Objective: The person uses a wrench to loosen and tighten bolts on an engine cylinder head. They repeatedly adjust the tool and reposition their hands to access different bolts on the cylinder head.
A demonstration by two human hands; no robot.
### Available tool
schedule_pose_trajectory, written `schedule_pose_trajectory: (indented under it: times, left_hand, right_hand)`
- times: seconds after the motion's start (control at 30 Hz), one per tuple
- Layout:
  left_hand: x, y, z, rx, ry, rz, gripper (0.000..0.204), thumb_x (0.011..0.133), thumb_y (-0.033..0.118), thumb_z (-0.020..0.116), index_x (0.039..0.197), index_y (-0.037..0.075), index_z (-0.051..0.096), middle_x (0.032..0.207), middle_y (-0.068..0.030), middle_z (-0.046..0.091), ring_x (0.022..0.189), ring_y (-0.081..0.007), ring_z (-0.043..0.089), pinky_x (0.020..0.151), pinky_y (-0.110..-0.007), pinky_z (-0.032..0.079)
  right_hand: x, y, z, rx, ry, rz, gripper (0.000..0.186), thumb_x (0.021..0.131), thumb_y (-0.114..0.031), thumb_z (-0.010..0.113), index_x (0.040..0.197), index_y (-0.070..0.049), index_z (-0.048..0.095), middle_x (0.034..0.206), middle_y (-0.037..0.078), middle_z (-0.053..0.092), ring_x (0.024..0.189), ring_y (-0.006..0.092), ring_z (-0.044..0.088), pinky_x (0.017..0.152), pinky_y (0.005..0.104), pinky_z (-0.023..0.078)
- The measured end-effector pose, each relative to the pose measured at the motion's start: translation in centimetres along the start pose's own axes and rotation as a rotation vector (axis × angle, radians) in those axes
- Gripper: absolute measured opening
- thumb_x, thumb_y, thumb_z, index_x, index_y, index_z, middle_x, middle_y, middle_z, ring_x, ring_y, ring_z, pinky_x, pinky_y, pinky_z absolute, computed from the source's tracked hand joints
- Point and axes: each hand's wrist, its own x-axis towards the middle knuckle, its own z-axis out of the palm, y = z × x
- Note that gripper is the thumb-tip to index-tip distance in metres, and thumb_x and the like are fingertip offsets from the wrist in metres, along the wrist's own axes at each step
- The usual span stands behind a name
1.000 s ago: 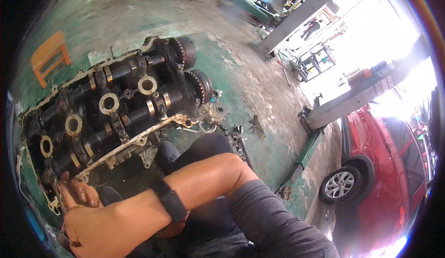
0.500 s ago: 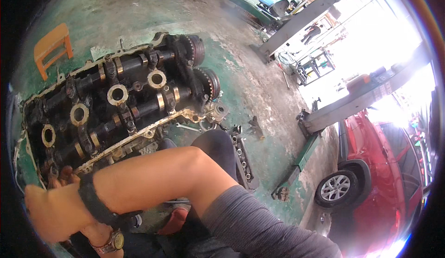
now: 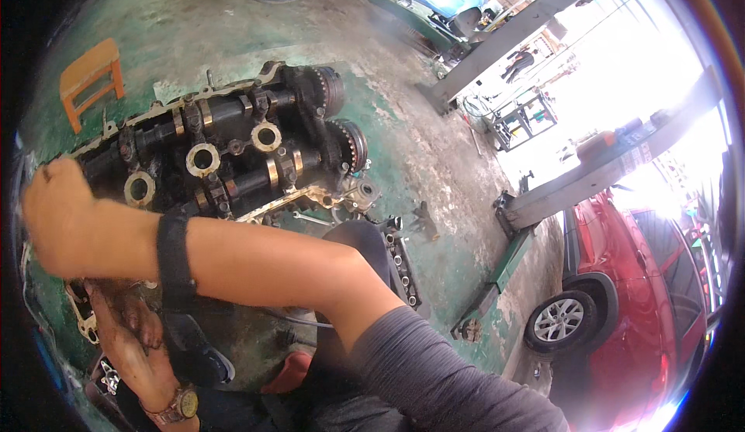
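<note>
The uncovered engine head [image 3: 272,204] before the person contains two dark camshafts [image 3: 250,182], right hand [image 3: 58,218] curled at its left end, left hand [image 3: 128,323] beside its near corner, either's grip indeterminable.

1. Right of the right hand [image 3: 58,222], the camshaft [image 3: 247,184] is gleaming as dark, oily-looking metal.
2. Also there, the pale ring [image 3: 203,147] is looking matt and rough.
3. Just behind that hand, the wristband [image 3: 172,255] is appearing matt, cloth-like.
4. Behind the left hand [image 3: 128,319], the watch [image 3: 186,403] is glinting like metal.
5. Far right of it, the car [image 3: 628,281] is shining smoothly.
</note>
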Motion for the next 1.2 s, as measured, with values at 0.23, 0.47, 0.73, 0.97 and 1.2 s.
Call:
schedule_pose_trajectory:
  times: [0.23, 0.47, 0.73, 0.97, 1.2]
  left_hand:
    - [0.0, 0.5, 1.5, 0.011, 0.149, -0.080, 0.036, 0.103, 0.040, 0.054, 0.103, 0.004, 0.059, 0.058, 0.0040, 0.037, 0.039, -0.0060, 0.026, 0.035, -0.023, 0.021]
    - [0.3, 0.3, 1.0, -0.009, 0.143, -0.074, 0.035, 0.102, 0.040, 0.056, 0.101, 0.006, 0.060, 0.055, 0.0037, 0.034, 0.036, -0.0063, 0.026, 0.033, -0.023, 0.021]
    - [0.1, 0.5, 1.1, -0.055, 0.076, -0.101, 0.036, 0.103, 0.039, 0.053, 0.100, 0.004, 0.058, 0.055, 0.0028, 0.035, 0.035, -0.0065, 0.027, 0.033, -0.022, 0.022]
    - [-0.1, 0.3, 1.3, -0.020, 0.113, -0.093, 0.037, 0.102, 0.039, 0.055, 0.097, 0.003, 0.059, 0.056, 0.0026, 0.035, 0.037, -0.0068, 0.027, 0.034, -0.022, 0.021]
    - [-1.1, 0.8, 2.7, 0.094, 0.146, -0.020, 0.037, 0.103, 0.039, 0.053, 0.096, 0.003, 0.060, 0.060, 0.0033, 0.039, 0.044, -0.0054, 0.030, 0.039, -0.022, 0.023]
  right_hand:
    - [-1.5, 0.7, -1.6, 0.246, 0.212, 0.344, 0.075, 0.071, -0.002, 0.069, 0.133, 0.016, 0.032, 0.116, 0.031, 0.052, 0.107, 0.0427, 0.055, 0.096, 0.0463, 0.041]
    - [-1.5, 2.6, -1.7, 0.251, 0.176, 0.331, 0.058, 0.070, 0.001, 0.068, 0.117, 0.011, 0.038, 0.120, 0.036, 0.045, 0.110, 0.0487, 0.053, 0.097, 0.0500, 0.043]
    - [-4.4, 3.9, -5.4, 0.211, 0.283, 0.237, 0.030, 0.068, -0.006, 0.067, 0.092, 0.010, 0.057, 0.105, 0.032, 0.050, 0.102, 0.0464, 0.053, 0.089, 0.0480, 0.042]
    - [-7.7, 4.6, -10.1, -0.062, 0.370, 0.142, 0.019, 0.072, -0.018, 0.073, 0.076, -0.001, 0.067, 0.082, 0.017, 0.057, 0.088, 0.0358, 0.056, 0.081, 0.0466, 0.042]
    - [-13.4, 3.9, -13.7, -0.084, 0.226, 0.138, 0.021, 0.077, -0.022, 0.077, 0.081, -0.005, 0.064, 0.076, 0.011, 0.055, 0.072, 0.0299, 0.057, 0.064, 0.0419, 0.046]
